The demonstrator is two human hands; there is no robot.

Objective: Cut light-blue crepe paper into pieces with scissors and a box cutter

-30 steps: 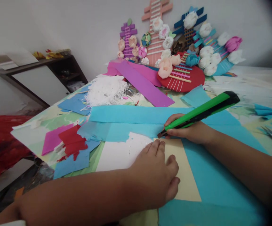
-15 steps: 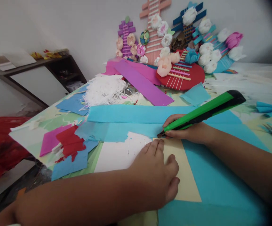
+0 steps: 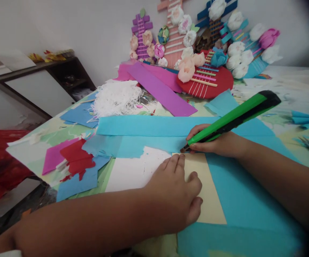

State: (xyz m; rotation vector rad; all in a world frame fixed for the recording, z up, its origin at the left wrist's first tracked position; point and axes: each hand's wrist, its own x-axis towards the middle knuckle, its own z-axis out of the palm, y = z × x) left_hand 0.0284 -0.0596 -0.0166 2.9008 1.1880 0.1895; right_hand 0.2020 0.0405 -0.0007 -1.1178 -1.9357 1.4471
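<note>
My right hand (image 3: 218, 142) grips a green utility knife (image 3: 234, 116), its tip touching the top left corner of a cream paper sheet (image 3: 209, 194). The cream sheet lies on a large light blue paper (image 3: 245, 200). My left hand (image 3: 177, 192) rests flat on the cream sheet's left edge, fingers stretched forward and close together, pressing it down beside a white sheet (image 3: 133, 171). Both forearms reach in from the bottom of the view.
A long light blue strip (image 3: 143, 125) lies just behind the hands. Red (image 3: 75, 157), pink and blue scraps sit at left, white shredded paper (image 3: 115, 97) and a purple strip (image 3: 160, 91) farther back. Paper-flower decorations (image 3: 197, 53) stand against the wall. A dark shelf (image 3: 36, 78) is at left.
The view shifted slightly; both hands stay almost where they were, with the knife tip still at the cream sheet's top corner.
</note>
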